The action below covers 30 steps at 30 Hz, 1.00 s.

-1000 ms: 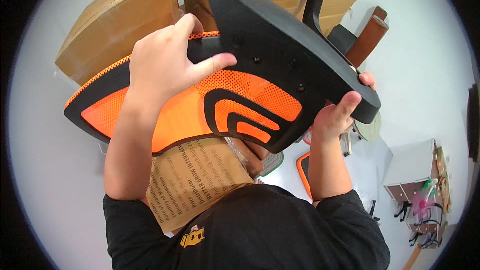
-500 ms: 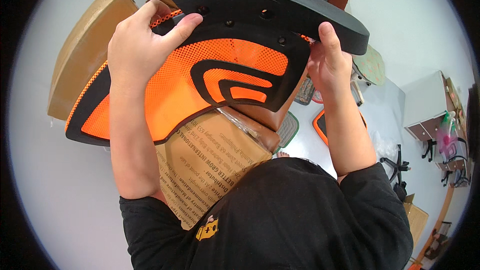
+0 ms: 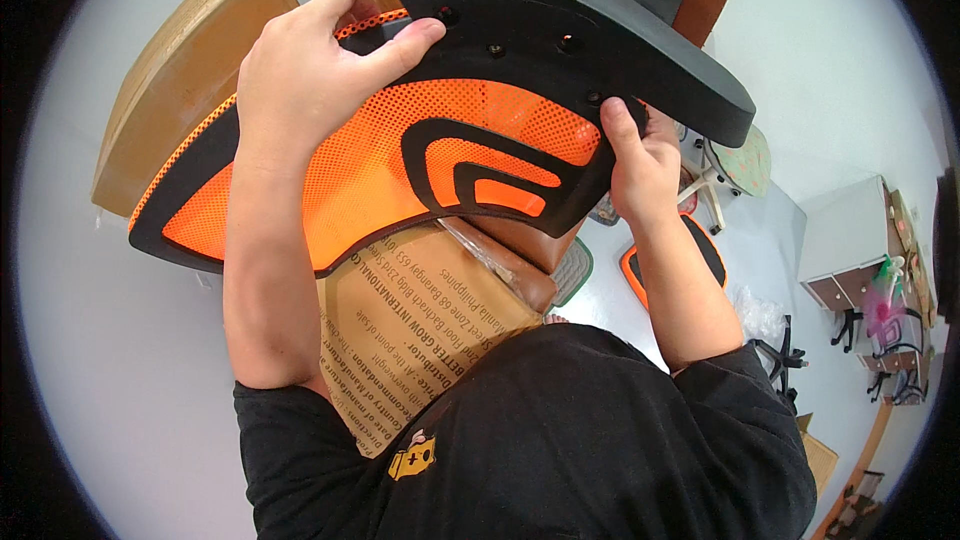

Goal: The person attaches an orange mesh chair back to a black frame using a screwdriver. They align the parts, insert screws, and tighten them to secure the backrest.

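Note:
Both hands hold up an office chair backrest (image 3: 350,180) with orange mesh and a black frame. My left hand (image 3: 300,70) grips its upper edge, thumb in front near a hole and fingers behind. My right hand (image 3: 642,165) clasps the right side of the frame, thumb on the front below another hole, fingers mostly hidden behind. Across the top runs a thick, curved black part (image 3: 640,50), shaped like an armrest, with several holes along the black area below it. Whether this part is joined to the frame I cannot tell.
Below the backrest are a printed cardboard box (image 3: 420,330) and a brown padded piece (image 3: 520,240). Another carton (image 3: 190,70) leans at the left. On the floor lie an orange-rimmed black seat (image 3: 640,270) and a black chair base (image 3: 785,355). A white cabinet (image 3: 850,230) stands right.
The backrest and black part have shifted right and tilted slightly. My right hand has moved down and left, its thumb now on the frame rather than the thick black part. My left hand keeps its grip.

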Each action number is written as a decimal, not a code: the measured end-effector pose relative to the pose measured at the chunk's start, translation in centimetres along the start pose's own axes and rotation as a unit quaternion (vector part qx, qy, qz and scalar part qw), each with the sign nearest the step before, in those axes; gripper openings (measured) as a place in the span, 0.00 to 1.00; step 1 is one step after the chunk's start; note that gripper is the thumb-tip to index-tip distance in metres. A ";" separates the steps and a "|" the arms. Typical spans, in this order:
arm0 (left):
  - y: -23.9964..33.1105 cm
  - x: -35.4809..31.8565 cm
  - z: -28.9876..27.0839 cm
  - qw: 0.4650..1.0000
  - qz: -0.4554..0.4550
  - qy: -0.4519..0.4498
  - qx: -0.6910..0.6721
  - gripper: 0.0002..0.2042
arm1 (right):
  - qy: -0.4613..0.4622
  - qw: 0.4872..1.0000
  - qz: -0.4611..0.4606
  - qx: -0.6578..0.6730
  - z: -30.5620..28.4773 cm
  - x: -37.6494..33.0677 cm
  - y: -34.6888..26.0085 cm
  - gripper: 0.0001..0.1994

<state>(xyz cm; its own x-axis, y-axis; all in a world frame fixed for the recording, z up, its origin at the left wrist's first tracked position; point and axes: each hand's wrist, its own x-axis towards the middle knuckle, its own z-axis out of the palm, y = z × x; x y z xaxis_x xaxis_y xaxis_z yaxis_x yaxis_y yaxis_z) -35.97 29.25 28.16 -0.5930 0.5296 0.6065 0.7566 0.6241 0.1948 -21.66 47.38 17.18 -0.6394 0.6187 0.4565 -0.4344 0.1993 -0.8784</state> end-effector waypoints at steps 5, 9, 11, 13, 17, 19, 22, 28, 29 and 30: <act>0.2 -0.5 0.0 0.994 0.061 0.085 -0.041 0.28 | 0.019 0.995 -0.038 0.093 0.7 0.1 1.0 0.14; 4.6 0.8 -3.3 0.970 0.158 0.009 0.182 0.36 | 0.019 0.991 0.000 0.130 0.0 0.1 1.6 0.15; 5.2 3.0 -3.4 0.944 0.279 -0.072 0.162 0.30 | 0.021 0.993 -0.022 0.111 -0.2 0.2 1.9 0.17; 4.3 4.8 -2.9 0.921 0.344 -0.114 0.143 0.28 | 0.002 0.994 -0.028 0.109 -0.1 -0.1 2.5 0.21; 3.1 5.1 -1.3 0.900 0.406 -0.112 0.109 0.28 | 0.024 0.989 -0.028 0.141 -0.1 -0.3 3.5 0.22; 3.7 3.1 -1.6 0.903 0.392 -0.104 0.142 0.27 | -0.004 0.989 -0.051 0.142 -0.6 -1.1 3.3 0.24; 4.5 0.3 -4.6 0.926 0.325 -0.125 0.148 0.27 | -0.065 0.973 -0.100 0.198 -0.8 -2.2 2.3 0.25; 3.7 -5.3 -9.8 0.954 0.233 -0.116 0.150 0.27 | -0.169 0.957 -0.087 0.221 1.6 -4.2 -0.2 0.25; 3.8 -5.9 -10.5 0.956 0.213 -0.123 0.159 0.26 | -0.179 0.952 -0.078 0.236 2.2 -4.5 -0.4 0.25; 3.9 -6.6 -11.3 0.958 0.195 -0.129 0.165 0.26 | -0.200 0.948 -0.063 0.239 2.5 -4.4 0.0 0.25</act>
<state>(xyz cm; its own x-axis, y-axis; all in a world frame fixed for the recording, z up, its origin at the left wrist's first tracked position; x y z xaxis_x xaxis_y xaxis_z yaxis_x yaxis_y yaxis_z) -26.01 21.71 33.62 -0.3641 0.8568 0.3653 0.8309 0.4760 -0.2883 -20.45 42.80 15.51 -0.7114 0.2555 0.6547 -0.7000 -0.1746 -0.6925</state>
